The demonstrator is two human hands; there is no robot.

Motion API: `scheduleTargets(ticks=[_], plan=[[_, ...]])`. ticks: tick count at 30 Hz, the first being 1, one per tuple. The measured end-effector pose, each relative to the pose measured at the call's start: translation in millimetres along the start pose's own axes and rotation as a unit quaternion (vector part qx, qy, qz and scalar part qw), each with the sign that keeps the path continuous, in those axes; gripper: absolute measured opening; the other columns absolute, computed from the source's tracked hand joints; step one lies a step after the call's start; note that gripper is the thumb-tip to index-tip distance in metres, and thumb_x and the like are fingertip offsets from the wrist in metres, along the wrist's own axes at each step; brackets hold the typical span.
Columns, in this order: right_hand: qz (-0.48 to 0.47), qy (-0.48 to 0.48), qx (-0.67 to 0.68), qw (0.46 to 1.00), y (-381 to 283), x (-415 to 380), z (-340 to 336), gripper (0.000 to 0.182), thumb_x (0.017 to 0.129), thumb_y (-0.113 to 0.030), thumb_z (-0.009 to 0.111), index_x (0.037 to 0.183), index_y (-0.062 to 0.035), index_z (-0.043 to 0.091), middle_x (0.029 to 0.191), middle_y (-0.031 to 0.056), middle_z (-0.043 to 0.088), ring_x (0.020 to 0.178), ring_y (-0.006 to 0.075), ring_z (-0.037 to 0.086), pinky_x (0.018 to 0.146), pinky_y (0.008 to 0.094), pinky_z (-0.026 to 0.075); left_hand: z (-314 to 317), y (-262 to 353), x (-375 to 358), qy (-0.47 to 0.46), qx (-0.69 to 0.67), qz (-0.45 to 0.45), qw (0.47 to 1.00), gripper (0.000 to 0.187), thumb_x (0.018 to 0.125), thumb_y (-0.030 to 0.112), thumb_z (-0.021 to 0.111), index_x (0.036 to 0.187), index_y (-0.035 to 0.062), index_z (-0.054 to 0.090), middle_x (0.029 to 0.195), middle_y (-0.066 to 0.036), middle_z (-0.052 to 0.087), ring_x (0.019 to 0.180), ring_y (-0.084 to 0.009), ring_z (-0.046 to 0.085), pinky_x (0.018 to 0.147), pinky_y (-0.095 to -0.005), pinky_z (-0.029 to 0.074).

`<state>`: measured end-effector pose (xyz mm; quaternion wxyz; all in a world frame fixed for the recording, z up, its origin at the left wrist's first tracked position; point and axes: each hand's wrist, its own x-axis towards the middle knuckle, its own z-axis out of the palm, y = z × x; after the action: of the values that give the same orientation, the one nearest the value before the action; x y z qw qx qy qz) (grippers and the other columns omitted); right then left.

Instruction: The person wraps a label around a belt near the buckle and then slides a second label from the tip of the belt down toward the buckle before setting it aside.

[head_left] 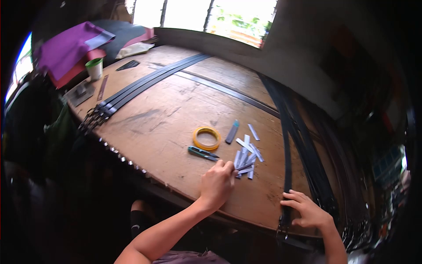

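My left hand point(217, 182) rests on the wooden table point(176, 110) with its fingertips pinching one of several small pale strips point(247, 152) scattered there. My right hand point(307, 211) lies flat, fingers spread, on the near end of a black belt point(288, 145) by its buckle at the table's front edge. Just left of the strips lie green snips point(203, 153), a yellow tape roll point(206, 138) and a grey cutter point(232, 132).
More black belts point(145, 83) run across the far left of the table, buckles at the edge. A thick bundle of belts point(316, 163) lies on the right. A green-lidded cup point(94, 68), purple and red fabric point(70, 48) and a ruler point(103, 87) sit far left.
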<state>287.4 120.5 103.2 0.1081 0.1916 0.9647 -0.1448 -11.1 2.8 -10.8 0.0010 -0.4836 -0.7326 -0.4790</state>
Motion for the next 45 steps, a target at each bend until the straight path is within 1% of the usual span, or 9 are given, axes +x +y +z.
scheduleTargets(ticks=[9, 11, 14, 21, 23, 29, 36, 42, 45], plan=[[-0.056, 0.261, -0.094, 0.959, 12, -19, 47, 0.017, 0.080, -0.013, 0.080, 0.084, -0.0049, 0.065, 0.096, 0.0096, 0.073, 0.113, 0.0354, 0.067, 0.116, 0.0523, 0.041, -13, -9, 6, 0.012, -0.264, -0.071, 0.962, 0.012, 0.093, 0.007, 0.073, 0.092, 0.0017, 0.063, 0.084, -0.012, 0.067, 0.071, -0.0136, 0.062, 0.062, -0.0321, 0.047], [0.070, 0.342, -0.088, 0.933, 23, -47, 58, 0.023, 0.092, -0.019, 0.074, 0.081, -0.0024, 0.062, 0.076, 0.0100, 0.066, 0.074, 0.0280, 0.071, 0.085, 0.0467, 0.059, -18, -10, 4, 0.025, -0.240, -0.015, 0.970, 0.012, 0.091, 0.005, 0.072, 0.089, 0.0030, 0.060, 0.096, -0.015, 0.071, 0.082, -0.0255, 0.072, 0.064, -0.0384, 0.053], [0.304, 0.434, 0.339, 0.777, -5, -84, 59, 0.043, 0.108, -0.034, 0.059, 0.080, -0.0008, 0.059, 0.064, 0.0020, 0.054, 0.046, 0.0113, 0.053, 0.042, 0.0292, 0.045, -17, -11, 3, 0.033, -0.307, 0.013, 0.951, 0.015, 0.089, 0.000, 0.073, 0.091, 0.0025, 0.059, 0.102, -0.012, 0.073, 0.093, -0.0194, 0.073, 0.068, -0.0339, 0.055], [0.135, 0.269, 0.641, 0.706, -127, -105, 94, 0.043, 0.102, -0.021, 0.070, 0.137, -0.0004, 0.057, 0.102, 0.0139, 0.073, 0.092, 0.0375, 0.070, 0.093, 0.0448, 0.056, -31, 2, -42, 0.016, -0.329, 0.092, 0.940, 0.019, 0.094, -0.007, 0.069, 0.108, 0.0006, 0.060, 0.079, -0.006, 0.070, 0.069, -0.0098, 0.068, 0.062, -0.0240, 0.053], [0.159, 0.324, 0.627, 0.691, -167, -62, 104, 0.026, 0.105, -0.019, 0.057, 0.111, 0.0059, 0.057, 0.084, 0.0198, 0.072, 0.063, 0.0220, 0.070, 0.064, 0.0373, 0.061, -54, 12, -70, -0.060, -0.351, 0.038, 0.934, 0.024, 0.094, -0.005, 0.071, 0.116, 0.0003, 0.060, 0.075, -0.003, 0.066, 0.066, -0.0068, 0.064, 0.058, -0.0229, 0.050], [0.197, 0.186, 0.778, 0.567, -180, 19, 161, 0.019, 0.106, -0.011, 0.059, 0.120, 0.0023, 0.054, 0.105, 0.0193, 0.074, 0.080, 0.0192, 0.074, 0.076, 0.0316, 0.061, -99, 15, -126, -0.220, -0.330, -0.169, 0.902, 0.011, 0.094, -0.008, 0.071, 0.098, -0.0016, 0.062, 0.081, -0.002, 0.065, 0.069, -0.0040, 0.062, 0.058, -0.0203, 0.049], [0.127, 0.187, 0.784, 0.578, -177, 27, 183, 0.024, 0.104, -0.007, 0.064, 0.124, 0.0025, 0.056, 0.106, 0.0099, 0.070, 0.091, 0.0146, 0.070, 0.082, 0.0311, 0.062, -103, 34, -134, -0.277, -0.293, -0.216, 0.889, 0.023, 0.089, -0.008, 0.072, 0.110, -0.0023, 0.066, 0.089, -0.008, 0.071, 0.081, -0.0092, 0.069, 0.069, -0.0248, 0.054], [0.098, 0.219, 0.791, 0.563, -174, 27, 181, 0.022, 0.104, -0.008, 0.064, 0.122, 0.0035, 0.057, 0.107, 0.0109, 0.071, 0.090, 0.0145, 0.071, 0.084, 0.0313, 0.061, -82, 31, -129, -0.241, -0.222, -0.053, 0.943, 0.012, 0.089, -0.004, 0.075, 0.096, -0.0045, 0.066, 0.084, -0.011, 0.070, 0.075, -0.0163, 0.075, 0.063, -0.0283, 0.061], [0.132, 0.234, 0.777, 0.570, -173, 31, 181, 0.021, 0.105, -0.009, 0.063, 0.121, 0.0037, 0.058, 0.104, 0.0107, 0.072, 0.086, 0.0138, 0.071, 0.080, 0.0308, 0.062, -81, 39, -132, -0.242, -0.260, -0.171, 0.919, 0.014, 0.091, -0.004, 0.075, 0.100, -0.0050, 0.065, 0.088, -0.011, 0.072, 0.073, -0.0128, 0.074, 0.061, -0.0272, 0.061]])
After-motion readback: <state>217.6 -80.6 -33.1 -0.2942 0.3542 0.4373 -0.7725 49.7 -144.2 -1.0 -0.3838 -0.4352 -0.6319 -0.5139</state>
